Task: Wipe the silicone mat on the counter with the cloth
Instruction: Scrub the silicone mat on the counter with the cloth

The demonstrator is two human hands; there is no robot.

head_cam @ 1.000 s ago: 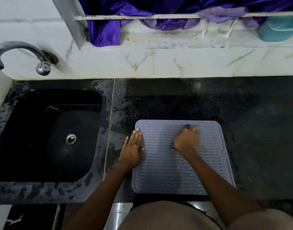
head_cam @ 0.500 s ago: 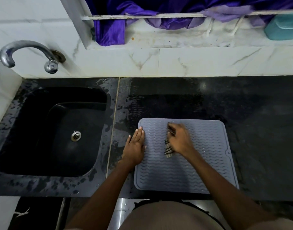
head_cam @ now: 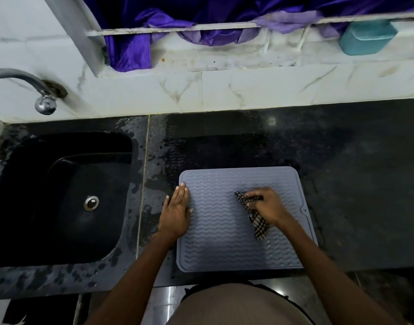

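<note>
A grey silicone mat (head_cam: pixel 220 240) with a wavy ribbed pattern lies on the dark counter (head_cam: pixel 356 184), near its front edge. My left hand (head_cam: pixel 176 212) lies flat with straight fingers on the mat's left edge, pressing it down. My right hand (head_cam: pixel 268 205) grips a bunched black-and-white checked cloth (head_cam: pixel 256 221) and holds it against the upper middle of the mat. Part of the cloth sticks out past my fingers and below my palm; the rest is hidden in my hand.
A black sink (head_cam: pixel 67 198) with a metal drain is set into the counter on the left, with a tap (head_cam: pixel 37 90) on the tiled wall above. Water patches lie around the mat. Purple fabric (head_cam: pixel 135 50) and a teal container (head_cam: pixel 365 38) sit on the ledge behind.
My right hand has swept the cloth leftward across the mat's upper part and then back toward the middle. My left hand has stayed on the mat's left edge.
</note>
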